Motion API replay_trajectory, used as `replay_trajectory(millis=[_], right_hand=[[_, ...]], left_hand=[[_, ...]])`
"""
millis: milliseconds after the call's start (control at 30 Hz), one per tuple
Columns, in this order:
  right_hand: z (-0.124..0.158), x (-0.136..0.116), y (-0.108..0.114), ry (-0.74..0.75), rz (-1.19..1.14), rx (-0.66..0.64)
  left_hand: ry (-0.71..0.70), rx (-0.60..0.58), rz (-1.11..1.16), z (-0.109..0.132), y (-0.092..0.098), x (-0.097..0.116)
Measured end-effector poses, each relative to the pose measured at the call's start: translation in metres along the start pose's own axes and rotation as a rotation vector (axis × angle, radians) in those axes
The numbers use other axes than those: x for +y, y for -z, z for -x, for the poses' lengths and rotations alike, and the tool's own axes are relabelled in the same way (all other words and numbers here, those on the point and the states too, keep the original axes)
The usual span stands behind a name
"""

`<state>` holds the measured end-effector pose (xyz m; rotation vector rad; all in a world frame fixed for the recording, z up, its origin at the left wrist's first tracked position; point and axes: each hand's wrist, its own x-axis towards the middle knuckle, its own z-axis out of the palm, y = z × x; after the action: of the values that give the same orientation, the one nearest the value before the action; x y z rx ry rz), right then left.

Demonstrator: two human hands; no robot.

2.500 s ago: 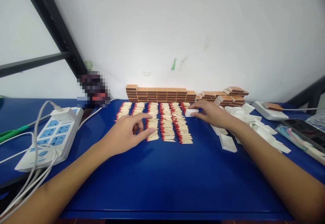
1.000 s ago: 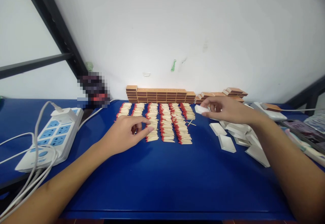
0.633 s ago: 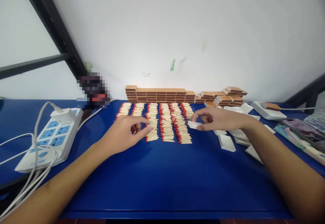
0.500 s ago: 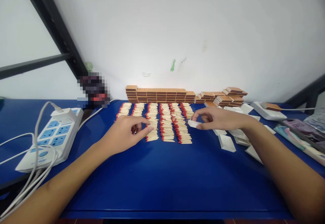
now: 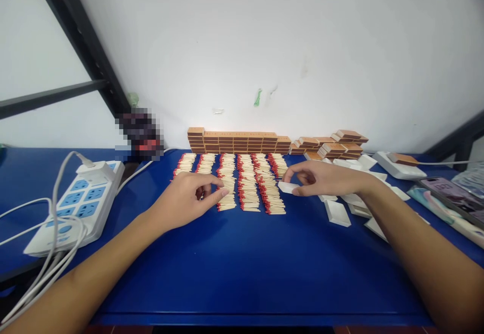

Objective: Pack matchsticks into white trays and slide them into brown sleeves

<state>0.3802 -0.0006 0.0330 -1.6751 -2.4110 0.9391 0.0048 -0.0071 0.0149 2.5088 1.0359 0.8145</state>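
Rows of red-tipped matches [image 5: 247, 187] lie side by side on the blue table. Over the left rows hovers my left hand [image 5: 189, 198], thumb and forefinger slightly apart, with nothing seen between them. My right hand [image 5: 321, 176] pinches a small white matchbox tray [image 5: 288, 187] by its end, just right of the rightmost matches. Beside and beneath that wrist are several loose white matchbox trays [image 5: 338, 214], some hidden by the forearm.
Stacked brown matchboxes [image 5: 242, 142] line the wall, with a looser pile [image 5: 342, 148] to the right. A power strip [image 5: 81, 203] with white cables sits at left. On the right are a phone [image 5: 454, 195] and a white device [image 5: 403, 167] with a matchbox on top.
My right hand has shifted very slightly left with the white tray. My left hand has stayed in place over the matches.
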Motion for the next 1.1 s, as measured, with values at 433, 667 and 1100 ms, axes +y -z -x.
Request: replay_trajectory(millis=[433,667,1100], right_hand=[[-0.003,0.004,0.001,-0.008,0.022,0.045],[-0.002,0.003,0.002,0.004,-0.009,0.060],[0.002,0.004,0.005,-0.020,0.022,0.058]], left_hand=[[0.007,-0.005,-0.007,0.000,0.001,-0.002],[0.008,-0.013,-0.020,-0.001,0.000,-0.004],[-0.006,-0.035,-0.030,-0.002,0.001,-0.004]])
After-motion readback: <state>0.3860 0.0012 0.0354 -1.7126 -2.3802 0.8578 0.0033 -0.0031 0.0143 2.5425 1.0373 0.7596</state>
